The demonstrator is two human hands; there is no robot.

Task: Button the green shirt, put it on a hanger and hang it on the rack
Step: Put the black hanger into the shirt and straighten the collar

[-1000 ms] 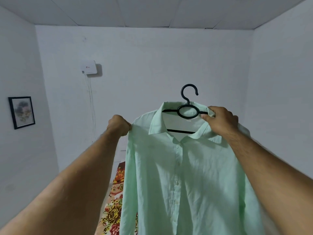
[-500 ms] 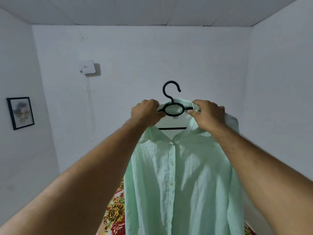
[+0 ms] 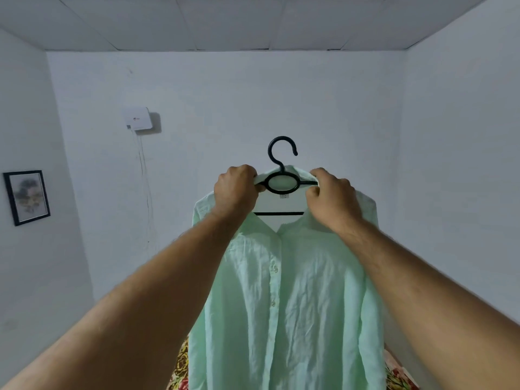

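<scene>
A pale green shirt [image 3: 287,305] hangs buttoned down its front on a black plastic hanger [image 3: 281,164], held up in front of me at chest height. The hanger's hook points upward and is free of any support. My left hand [image 3: 236,191] grips the collar and the hanger's left side. My right hand [image 3: 332,197] grips the collar and the hanger's right side. Both fists sit close to the hanger's central ring. No rack is in view.
White walls enclose the room. A white box [image 3: 138,118] with a cable is mounted on the far wall, and a framed picture [image 3: 26,197] hangs on the left wall. A floral-patterned cloth [image 3: 180,367] lies below, behind the shirt.
My left hand has moved from the shirt's left shoulder to the collar beside the hanger ring. The shirt and hanger shifted slightly left and now hang more squarely.
</scene>
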